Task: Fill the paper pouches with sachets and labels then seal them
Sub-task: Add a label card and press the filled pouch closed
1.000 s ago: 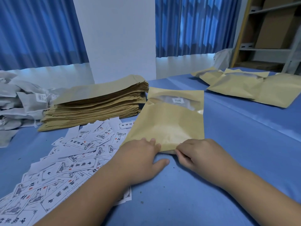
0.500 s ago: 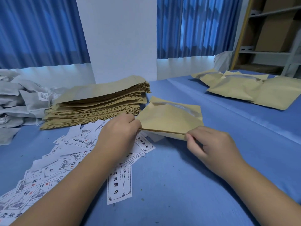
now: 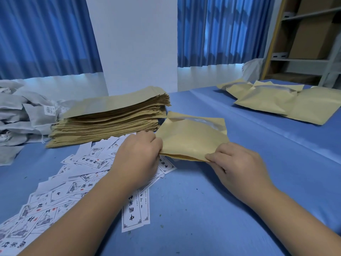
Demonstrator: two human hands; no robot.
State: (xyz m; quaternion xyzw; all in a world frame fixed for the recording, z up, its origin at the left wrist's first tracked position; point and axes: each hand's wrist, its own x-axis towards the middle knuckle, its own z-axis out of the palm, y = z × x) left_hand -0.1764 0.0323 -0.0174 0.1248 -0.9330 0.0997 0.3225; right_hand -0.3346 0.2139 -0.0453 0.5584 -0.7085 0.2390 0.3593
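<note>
Kraft pouch (image 3: 191,143), one, pinched in left hand (image 3: 138,156) and right hand (image 3: 238,163) grips, perhaps three pouches (image 3: 267,100) beyond.

Paper pouch (image 3: 191,143), earlier flat, near edge now up between left hand (image 3: 138,156) and right hand (image 3: 238,163)

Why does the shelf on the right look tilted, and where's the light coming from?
Head view: the wide-angle lens bends the edges, so the shelf unit looks slanted; daylight glows through the blue curtains, leaving only a soft shadow under the held paper pouch on the blue table cover; the pouch's clear window shows mild glare.
</note>
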